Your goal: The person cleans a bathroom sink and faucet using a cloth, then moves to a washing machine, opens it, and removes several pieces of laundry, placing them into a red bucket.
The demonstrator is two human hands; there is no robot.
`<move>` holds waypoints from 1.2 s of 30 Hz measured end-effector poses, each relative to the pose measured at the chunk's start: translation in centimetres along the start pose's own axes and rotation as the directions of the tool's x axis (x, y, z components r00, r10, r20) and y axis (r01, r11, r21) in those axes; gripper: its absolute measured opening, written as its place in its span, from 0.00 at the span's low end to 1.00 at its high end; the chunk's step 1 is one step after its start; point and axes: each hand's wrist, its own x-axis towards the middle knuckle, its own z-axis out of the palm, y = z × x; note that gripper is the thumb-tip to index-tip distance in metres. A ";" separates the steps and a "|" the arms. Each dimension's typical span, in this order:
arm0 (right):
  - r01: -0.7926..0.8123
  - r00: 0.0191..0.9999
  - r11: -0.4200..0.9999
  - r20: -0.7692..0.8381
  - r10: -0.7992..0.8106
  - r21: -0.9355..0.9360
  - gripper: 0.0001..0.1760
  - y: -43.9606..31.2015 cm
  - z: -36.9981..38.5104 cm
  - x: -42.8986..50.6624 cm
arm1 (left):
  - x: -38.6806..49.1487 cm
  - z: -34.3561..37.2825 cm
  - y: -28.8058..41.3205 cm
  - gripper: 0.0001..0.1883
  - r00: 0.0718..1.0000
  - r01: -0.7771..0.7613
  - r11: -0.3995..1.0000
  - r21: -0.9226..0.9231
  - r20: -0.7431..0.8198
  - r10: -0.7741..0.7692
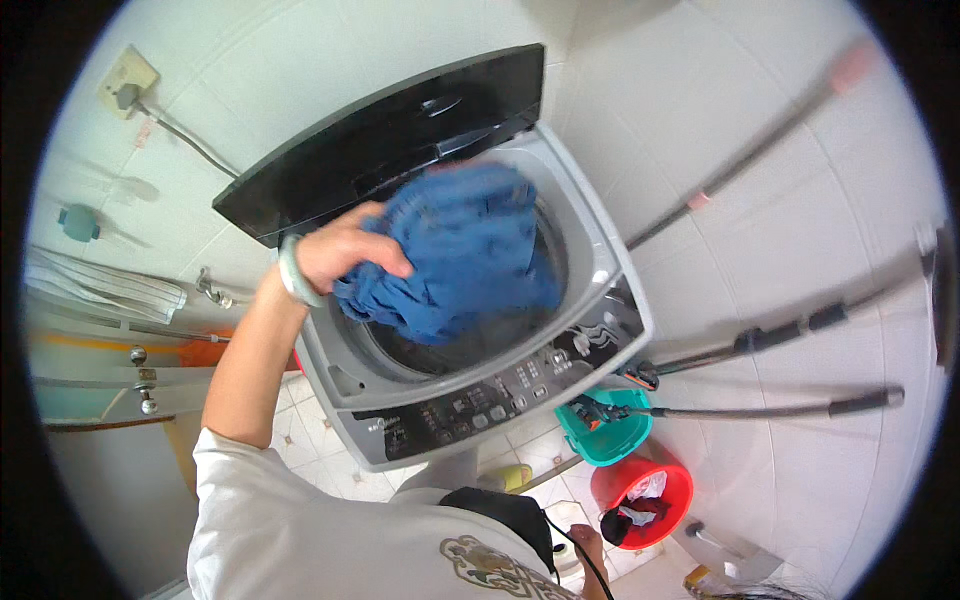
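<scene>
My left hand (pixel 349 251), with a pale bangle at the wrist, grips a bundle of blue denim-like cloth (pixel 465 247) by its left side. The cloth hangs bunched over the mouth of a top-loading washing machine and looks slightly blurred. It hides much of the dark drum (pixel 480 349). Behind it stands the machine's raised black lid (pixel 390 127); the control panel (pixel 480 409) runs along the front rim. Low by my body is my right hand (pixel 586 538), partly seen, with its fingers too small to make out. No object shows in it.
A red bucket (pixel 679 517) with clothes in it stands at right, beside a green basin (pixel 607 450). Long-handled cleaning tools (pixel 757 412) lean along the right wall. At upper left, a power cord (pixel 187 142) runs from the wall socket (pixel 127 82); below is a tap (pixel 214 289).
</scene>
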 end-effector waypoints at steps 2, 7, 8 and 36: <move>-0.063 0.997 0.992 -0.032 0.066 0.107 0.10 1.8 0.8 -0.1 | -3.5 2.7 2.1 0.13 0.978 -0.181 0.976 -0.123 -0.123 0.166; -0.039 0.992 0.988 -0.112 0.057 0.152 0.17 7.5 2.9 -2.2 | -8.6 13.4 4.9 0.08 0.853 -0.511 0.751 -0.417 -0.143 0.501; -0.071 0.987 0.996 -0.141 0.077 0.050 0.18 8.5 3.4 -2.8 | -9.6 16.3 4.9 0.10 0.850 -0.432 0.760 -0.485 0.064 0.523; -0.068 0.736 -0.306 0.255 0.627 0.950 0.30 26.0 22.5 -10.0 | -1.5 49.8 -52.7 0.38 0.521 -0.821 -0.071 0.566 0.693 -0.498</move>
